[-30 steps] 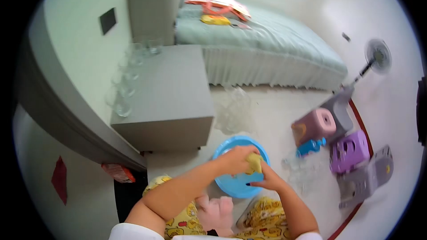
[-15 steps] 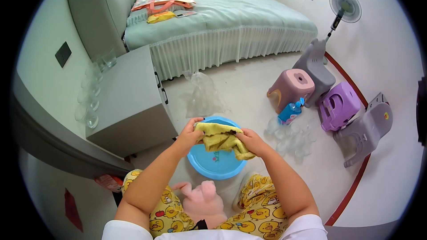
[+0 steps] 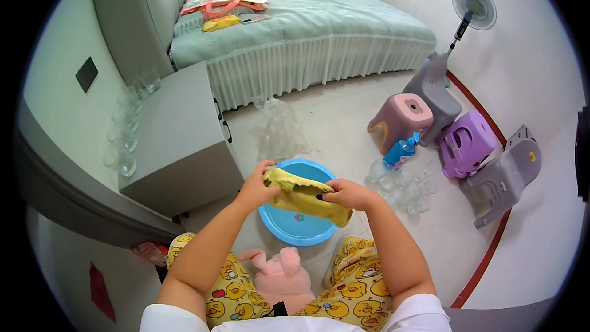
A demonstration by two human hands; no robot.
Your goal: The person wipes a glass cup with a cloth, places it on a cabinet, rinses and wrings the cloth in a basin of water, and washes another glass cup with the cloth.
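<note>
A yellow-green cloth (image 3: 305,193) is stretched between my two hands, above a round blue basin (image 3: 289,233) on the floor. My left hand (image 3: 259,185) grips the cloth's left end. On the other side, my right hand (image 3: 344,195) holds it near the right end, with the thumb and a dark-nailed finger showing on the cloth. The cloth hangs loosely folded, its right corner drooping below my right hand. It hides the middle of the basin, where a small printed flower shows at the bottom.
Several clear glasses (image 3: 125,138) line the grey cabinet (image 3: 172,129) at left. A blue pump bottle (image 3: 401,154) stands by several glasses (image 3: 409,190) on the floor at right, near a pink stool (image 3: 402,120). A clear plastic bag (image 3: 279,129) lies beyond the basin.
The bunched cloth has been spread out wider between my hands and tilts down to the right. My right hand has shifted its hold, the fingers now more visible over the cloth.
</note>
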